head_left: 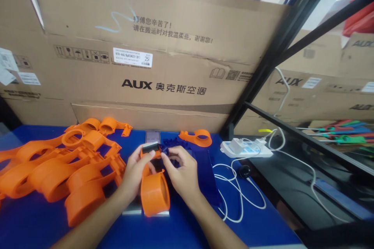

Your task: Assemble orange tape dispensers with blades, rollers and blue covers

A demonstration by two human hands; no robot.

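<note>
We've got orange tape holder [154, 195] low center of frame, long axis up-frame, ring nearest us. Our left hand [134, 173] grips far end; right hand [184, 169] pinches small dark piece [164, 150], just right of black roller [150, 148].

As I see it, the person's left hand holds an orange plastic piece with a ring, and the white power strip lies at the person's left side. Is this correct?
Not entirely: the head view shows the white power strip at the person's right side, not the left. The left hand does hold an orange plastic piece with a ring.
</note>
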